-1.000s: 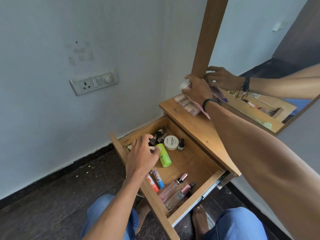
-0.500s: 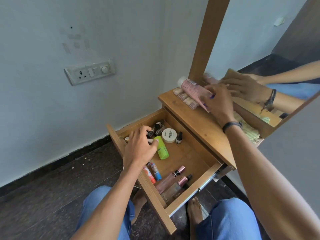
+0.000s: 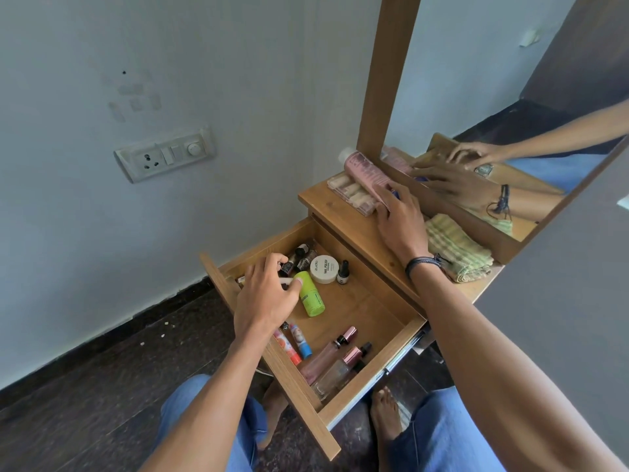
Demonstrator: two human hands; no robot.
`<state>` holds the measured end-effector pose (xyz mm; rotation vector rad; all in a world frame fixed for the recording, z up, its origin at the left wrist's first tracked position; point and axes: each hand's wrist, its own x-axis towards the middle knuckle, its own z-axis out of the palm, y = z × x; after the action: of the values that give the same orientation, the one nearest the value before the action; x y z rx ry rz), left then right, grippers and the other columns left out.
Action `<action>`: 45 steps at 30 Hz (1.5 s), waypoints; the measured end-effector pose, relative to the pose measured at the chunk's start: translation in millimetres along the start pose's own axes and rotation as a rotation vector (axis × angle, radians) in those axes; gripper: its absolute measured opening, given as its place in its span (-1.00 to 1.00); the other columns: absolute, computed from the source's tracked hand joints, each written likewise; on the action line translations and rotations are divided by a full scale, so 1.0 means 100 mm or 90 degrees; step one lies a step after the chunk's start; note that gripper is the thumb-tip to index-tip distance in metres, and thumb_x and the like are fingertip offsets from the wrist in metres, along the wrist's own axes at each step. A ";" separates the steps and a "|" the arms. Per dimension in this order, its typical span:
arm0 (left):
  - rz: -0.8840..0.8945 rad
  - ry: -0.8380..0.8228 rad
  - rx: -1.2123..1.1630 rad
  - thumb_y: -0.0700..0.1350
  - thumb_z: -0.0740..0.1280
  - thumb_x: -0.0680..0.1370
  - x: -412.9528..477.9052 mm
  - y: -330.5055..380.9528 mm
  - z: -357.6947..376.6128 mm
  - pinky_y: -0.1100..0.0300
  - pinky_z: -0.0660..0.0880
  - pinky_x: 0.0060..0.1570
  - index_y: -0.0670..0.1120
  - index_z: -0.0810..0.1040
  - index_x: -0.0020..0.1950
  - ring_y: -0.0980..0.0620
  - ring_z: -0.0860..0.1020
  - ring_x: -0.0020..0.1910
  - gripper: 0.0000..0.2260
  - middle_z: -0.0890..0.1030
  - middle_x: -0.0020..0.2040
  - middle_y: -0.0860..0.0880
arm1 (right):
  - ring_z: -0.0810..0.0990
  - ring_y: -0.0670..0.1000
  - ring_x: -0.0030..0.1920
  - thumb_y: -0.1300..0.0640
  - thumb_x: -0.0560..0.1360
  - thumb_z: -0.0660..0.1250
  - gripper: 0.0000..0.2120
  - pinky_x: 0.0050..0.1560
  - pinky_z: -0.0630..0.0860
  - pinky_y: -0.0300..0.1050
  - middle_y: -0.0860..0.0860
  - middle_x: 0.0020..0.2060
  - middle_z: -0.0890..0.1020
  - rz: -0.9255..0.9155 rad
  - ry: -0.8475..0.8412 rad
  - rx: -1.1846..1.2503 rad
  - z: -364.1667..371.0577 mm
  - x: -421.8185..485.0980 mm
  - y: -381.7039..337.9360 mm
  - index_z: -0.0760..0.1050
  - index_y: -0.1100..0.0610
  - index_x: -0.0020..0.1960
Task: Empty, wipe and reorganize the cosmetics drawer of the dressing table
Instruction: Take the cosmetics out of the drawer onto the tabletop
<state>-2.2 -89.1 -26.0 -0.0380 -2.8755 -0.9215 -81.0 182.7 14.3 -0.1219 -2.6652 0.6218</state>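
Note:
The wooden drawer (image 3: pixel 372 378) stands pulled out below the dressing tabletop (image 3: pixel 340 218). Inside lie a lime green tube (image 3: pixel 312 298), a white nail-polish jar (image 3: pixel 323 269), small dark bottles (image 3: pixel 302 255), two lip balms (image 3: pixel 295 342) and two pink-capped spray bottles (image 3: pixel 335 361). My left hand (image 3: pixel 263 294) is in the drawer's back left corner, pinching a thin white stick (image 3: pixel 287 281) beside the green tube. On the tabletop, my right hand (image 3: pixel 401 221) holds the lower end of a pink bottle (image 3: pixel 364 172), which lies across a beige palette (image 3: pixel 350 192).
A folded green checked cloth (image 3: pixel 457 248) lies on the tabletop right of my right hand, against the wood-framed mirror (image 3: pixel 510 80). A wall socket plate (image 3: pixel 166 155) is on the left wall. My knees and bare feet are under the drawer on the dark floor.
My right hand came down from the mirror frame and laid the pink bottle on the tabletop across the palette. My left hand stayed at the drawer's back left corner.

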 end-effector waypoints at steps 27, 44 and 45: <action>0.001 -0.010 0.003 0.08 0.40 0.52 -0.05 0.03 -0.04 0.14 0.33 -0.14 0.12 0.41 0.25 0.09 0.41 0.15 -0.66 0.52 0.20 0.12 | 0.50 0.27 0.12 0.27 0.51 0.30 -0.74 0.08 0.48 0.18 0.18 0.11 0.60 -0.047 0.194 -0.033 -0.12 -0.33 -0.28 0.65 0.18 0.15; 0.022 -0.010 0.026 -0.28 0.32 0.54 0.02 -0.04 0.02 0.11 0.49 -0.05 0.04 0.49 0.24 0.02 0.44 0.24 -0.66 0.54 0.24 0.09 | 0.54 0.15 0.21 -0.03 0.52 0.46 -0.46 0.08 0.55 0.05 0.12 0.25 0.57 0.016 -0.229 -0.014 0.69 -1.56 -0.80 0.38 0.08 0.42; 0.021 -0.008 0.026 -0.28 0.32 0.54 0.02 -0.04 0.02 0.12 0.47 -0.07 0.04 0.49 0.24 0.02 0.44 0.24 -0.66 0.54 0.24 0.09 | 0.55 0.15 0.19 -0.02 0.53 0.45 -0.47 0.05 0.55 0.05 0.12 0.22 0.59 0.024 -0.231 -0.010 0.70 -1.55 -0.80 0.38 0.08 0.42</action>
<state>-4.7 -91.4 -30.1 -0.0885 -2.8948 -0.8597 33.6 55.7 -63.5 -0.0696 -3.0237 0.6909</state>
